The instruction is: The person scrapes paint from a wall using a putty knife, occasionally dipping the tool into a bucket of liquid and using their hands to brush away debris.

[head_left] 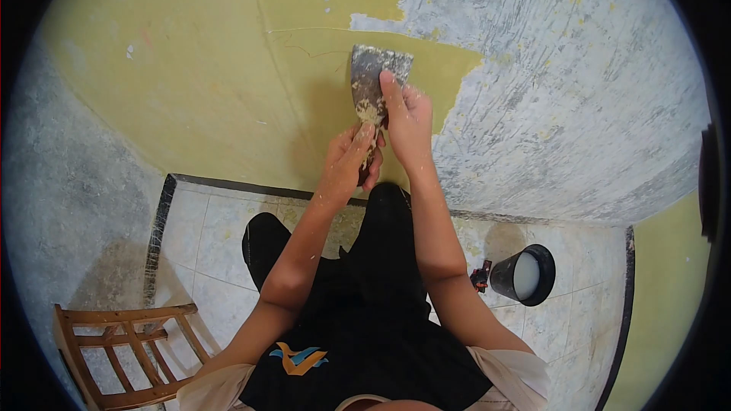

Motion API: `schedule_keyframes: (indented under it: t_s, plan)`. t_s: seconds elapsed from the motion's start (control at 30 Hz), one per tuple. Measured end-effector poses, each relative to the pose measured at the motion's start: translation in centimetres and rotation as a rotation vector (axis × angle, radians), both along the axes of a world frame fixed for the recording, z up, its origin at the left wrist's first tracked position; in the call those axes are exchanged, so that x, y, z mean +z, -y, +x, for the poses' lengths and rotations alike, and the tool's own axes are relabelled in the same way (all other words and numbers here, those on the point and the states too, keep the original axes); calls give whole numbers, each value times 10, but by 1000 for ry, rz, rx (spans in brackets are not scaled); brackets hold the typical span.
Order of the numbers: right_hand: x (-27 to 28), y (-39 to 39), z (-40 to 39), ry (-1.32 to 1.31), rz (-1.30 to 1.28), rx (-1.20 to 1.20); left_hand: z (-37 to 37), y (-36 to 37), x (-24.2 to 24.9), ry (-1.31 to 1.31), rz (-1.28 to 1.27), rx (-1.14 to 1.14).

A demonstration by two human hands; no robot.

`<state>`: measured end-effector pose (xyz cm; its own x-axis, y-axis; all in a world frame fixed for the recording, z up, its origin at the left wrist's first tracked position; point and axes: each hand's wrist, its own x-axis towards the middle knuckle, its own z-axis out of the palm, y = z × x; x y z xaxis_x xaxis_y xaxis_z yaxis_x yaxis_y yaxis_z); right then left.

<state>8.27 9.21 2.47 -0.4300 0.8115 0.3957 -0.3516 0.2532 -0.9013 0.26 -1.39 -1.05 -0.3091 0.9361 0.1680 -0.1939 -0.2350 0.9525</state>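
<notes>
A putty knife (368,76) with a wide metal blade, crusted with pale paint flakes, is held up in front of the wall. My left hand (350,158) is wrapped round its dark handle. My right hand (407,118) has its thumb laid on the blade's face and its other fingers behind the blade, partly hidden. Flecks of paint cling to both hands. Behind the blade is yellow-green painted wall (304,99); to the right the paint is gone and a scratched grey-white surface (548,84) shows.
On the tiled floor at the right stands a black bucket (545,281) holding whitish liquid, beside a small dark-and-red object (480,277). A wooden slatted piece of furniture (137,350) is at the lower left. Dark skirting (221,183) runs along the wall's foot.
</notes>
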Motion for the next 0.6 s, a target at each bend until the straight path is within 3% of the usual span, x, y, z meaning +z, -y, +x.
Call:
schedule_keyframes:
  t_s: [0.23,0.6]
  plan:
    - [41,-9,-1,18,12,-21,5,-14,27,43,21,-33]
    - [32,-26,-21,-97,-11,-106,6,-15,40,62,28,-52]
